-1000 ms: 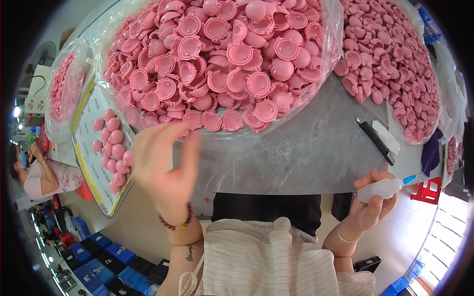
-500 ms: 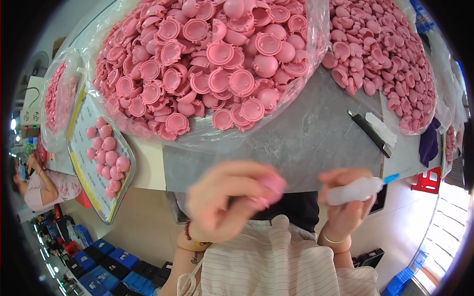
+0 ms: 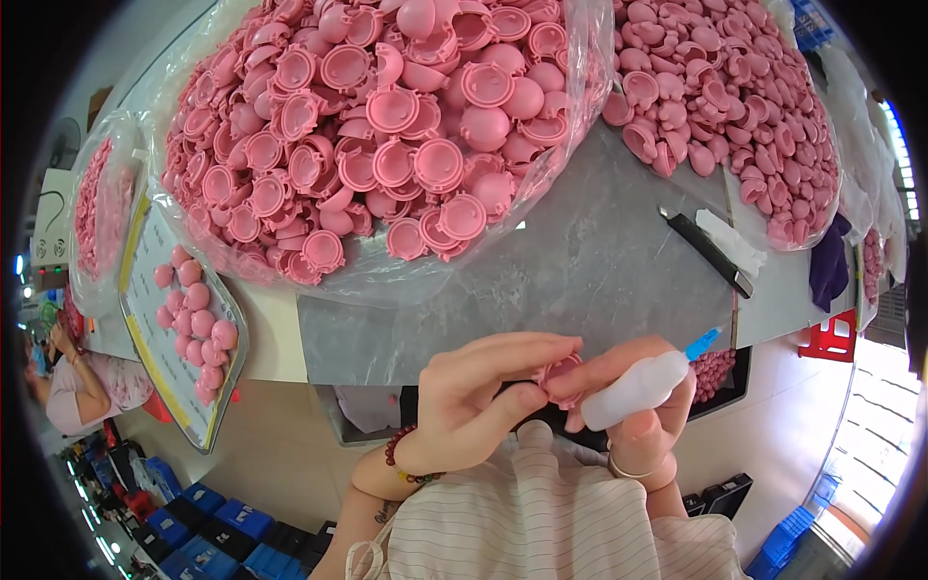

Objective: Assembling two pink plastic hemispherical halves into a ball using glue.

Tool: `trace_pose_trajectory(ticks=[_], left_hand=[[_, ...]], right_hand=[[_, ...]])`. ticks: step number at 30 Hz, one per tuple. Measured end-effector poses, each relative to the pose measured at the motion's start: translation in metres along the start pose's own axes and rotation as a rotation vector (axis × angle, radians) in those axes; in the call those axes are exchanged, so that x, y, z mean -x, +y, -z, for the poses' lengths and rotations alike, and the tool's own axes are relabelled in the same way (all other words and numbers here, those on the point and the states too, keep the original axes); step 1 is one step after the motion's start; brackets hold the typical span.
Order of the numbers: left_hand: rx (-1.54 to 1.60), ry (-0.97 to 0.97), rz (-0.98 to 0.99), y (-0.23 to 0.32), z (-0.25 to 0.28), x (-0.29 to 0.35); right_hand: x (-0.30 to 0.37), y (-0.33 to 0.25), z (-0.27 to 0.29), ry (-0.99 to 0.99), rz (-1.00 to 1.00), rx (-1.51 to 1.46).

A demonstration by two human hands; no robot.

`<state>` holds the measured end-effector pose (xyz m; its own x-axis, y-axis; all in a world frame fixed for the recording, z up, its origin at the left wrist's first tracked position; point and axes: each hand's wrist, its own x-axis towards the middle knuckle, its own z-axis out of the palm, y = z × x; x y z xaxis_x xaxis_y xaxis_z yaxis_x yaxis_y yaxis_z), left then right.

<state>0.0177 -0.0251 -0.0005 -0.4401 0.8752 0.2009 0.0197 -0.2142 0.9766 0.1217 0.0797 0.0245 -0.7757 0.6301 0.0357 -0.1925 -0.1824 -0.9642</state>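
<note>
Small pink rounded plastic shell [image 3: 560, 379] pinched by thumb and fingers of the left hand [image 3: 471, 398], off the near edge of the grey marbled tabletop [image 3: 599, 261].
The right hand [image 3: 644, 443], a finger against the shell, also grips a white plastic bottle [image 3: 633, 391] with a blue tip [image 3: 703, 343]; that divided grip could let the smooth curve slip or the bottle leak. Beyond, hollow pink half-shells [image 3: 392, 110] heap in a crinkled clear plastic bag [image 3: 587, 72].

The shell [image 3: 561, 377] in the left hand [image 3: 478, 396] was pink, like the pile [image 3: 437, 164] beyond it. The bottle [image 3: 633, 391] in the right hand [image 3: 646, 430] was cloudy white, its tip [image 3: 704, 343] bright blue. Ahead of both hands, the tabletop [image 3: 541, 290] was marbled grey; below them, the clothing [image 3: 541, 503] was cream with thin dark stripes.
</note>
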Motion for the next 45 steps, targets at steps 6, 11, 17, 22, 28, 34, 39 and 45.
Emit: trace_pose_trajectory(ticks=[6, 11, 17, 22, 28, 34, 39, 45], left_hand=[[0.798, 0.145, 0.324, 0.002, -0.006, 0.003], [0.638, 0.065, 0.193, 0.004, -0.007, 0.000], [0.649, 0.152, 0.198, 0.003, -0.009, 0.004], [0.584, 0.142, 0.176, 0.003, -0.009, 0.002], [0.585, 0.152, 0.185, 0.004, -0.009, 0.004], [0.577, 0.142, 0.154, 0.006, -0.010, 0.002], [0.589, 0.131, 0.137, 0.004, -0.010, 0.004], [0.579, 0.113, 0.141, 0.004, -0.009, 0.004]], right_hand=[[-0.012, -0.002, 0.010, 0.264, 0.203, 0.060], [-0.012, -0.006, 0.025, 0.052, 0.455, -0.072], [-0.012, -0.003, 0.032, -0.114, 0.723, 0.122], [-0.009, -0.005, 0.027, -0.105, 0.807, 0.418], [-0.006, -0.006, 0.022, -0.072, 0.757, 0.501], [-0.008, -0.001, 0.026, -0.023, 0.841, 0.456], [-0.010, 0.001, 0.022, 0.011, 0.835, 0.422], [-0.008, 0.004, 0.022, 0.024, 0.827, 0.426]])
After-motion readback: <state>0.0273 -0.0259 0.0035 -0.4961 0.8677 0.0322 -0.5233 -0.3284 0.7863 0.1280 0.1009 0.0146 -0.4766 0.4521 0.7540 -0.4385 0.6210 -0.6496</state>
